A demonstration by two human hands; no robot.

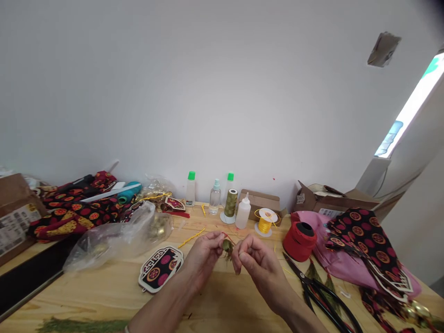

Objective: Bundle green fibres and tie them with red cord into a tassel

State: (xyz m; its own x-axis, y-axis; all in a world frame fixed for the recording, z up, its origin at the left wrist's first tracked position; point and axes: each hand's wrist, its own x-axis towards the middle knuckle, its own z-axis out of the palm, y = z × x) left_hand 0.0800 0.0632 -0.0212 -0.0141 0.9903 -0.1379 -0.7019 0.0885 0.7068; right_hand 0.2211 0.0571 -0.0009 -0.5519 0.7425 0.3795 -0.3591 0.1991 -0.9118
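My left hand [204, 254] and my right hand [256, 261] meet above the middle of the wooden table [104, 296]. Both pinch a small olive-green tassel [228, 248] between them, fingers closed on it. A thin red thread shows at its top. A lock-shaped fabric patch [160, 268] in black, red and white lies just left of my left wrist. Black scissors [319, 289] lie to the right of my right forearm.
At the back stand glue bottles [190, 188], an olive thread spool [231, 203], a yellow cord reel [265, 222] and a red spool [300, 240]. Patterned fabric [72, 208] and a clear plastic bag [114, 236] lie left; cardboard boxes [333, 199] and more fabric lie right.
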